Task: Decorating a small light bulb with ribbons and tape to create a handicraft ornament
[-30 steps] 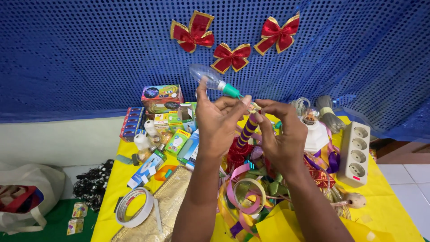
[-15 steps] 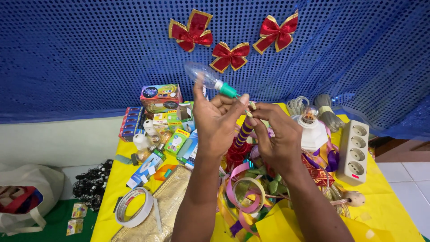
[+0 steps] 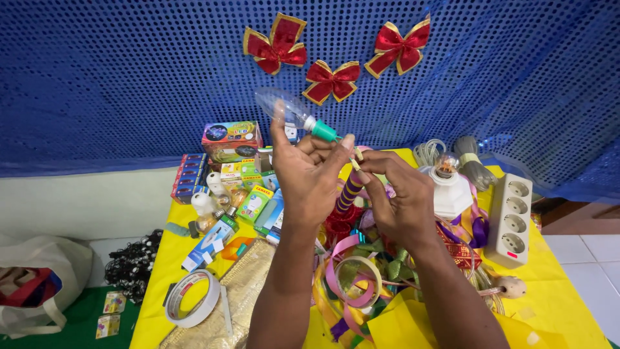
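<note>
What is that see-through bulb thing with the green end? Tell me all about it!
The bulb is clear and glass-like, shaped like a long drop, with a pale collar and a teal-green base at its lower right end. It is held up in the air, tilted, glass end pointing up-left before the blue cloth. The left hand grips its green base, with one finger lying against the glass; the right hand pinches thin ends just below.

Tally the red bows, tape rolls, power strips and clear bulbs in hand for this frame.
Red-and-gold bows on the blue backdrop: 3
Tape roll: 1
White power strip: 1
Clear bulb held by left hand: 1
Total: 6
</note>
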